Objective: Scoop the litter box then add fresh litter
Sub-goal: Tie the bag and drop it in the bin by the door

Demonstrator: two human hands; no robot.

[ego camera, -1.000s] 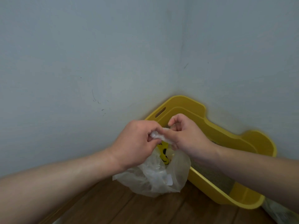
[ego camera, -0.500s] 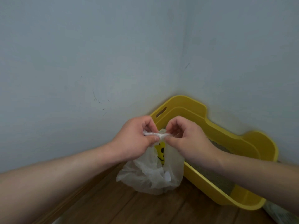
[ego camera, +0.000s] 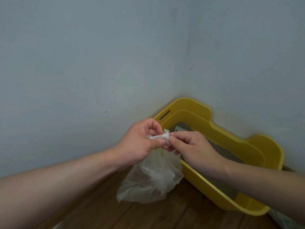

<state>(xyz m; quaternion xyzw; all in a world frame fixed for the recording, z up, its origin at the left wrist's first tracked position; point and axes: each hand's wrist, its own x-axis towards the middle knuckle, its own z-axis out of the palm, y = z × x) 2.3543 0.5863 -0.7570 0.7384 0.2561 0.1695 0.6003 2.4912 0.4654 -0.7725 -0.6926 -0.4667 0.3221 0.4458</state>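
A translucent white plastic bag (ego camera: 151, 180) hangs in front of me, its bottom near the wooden floor. Both hands hold its twisted top. My left hand (ego camera: 140, 142) grips the bunched neck with curled fingers and thumb. My right hand (ego camera: 189, 146) pinches the same twisted plastic from the right. Behind the bag, a yellow litter box (ego camera: 257, 154) sits in the room corner with grey litter (ego camera: 221, 149) inside. A small pale object (ego camera: 179, 128) lies on the litter at the far end. My right forearm hides part of the box.
Pale blue-grey walls (ego camera: 99, 63) meet in a corner behind the box. The floor (ego camera: 165, 215) is dark wood planks. A pale bag or package (ego camera: 280, 220) shows at the bottom right edge.
The hands have kept working the twisted bag top, and the neck looks tighter. The yellow smiley print seen earlier is now turned out of sight. More of the litter box interior shows.
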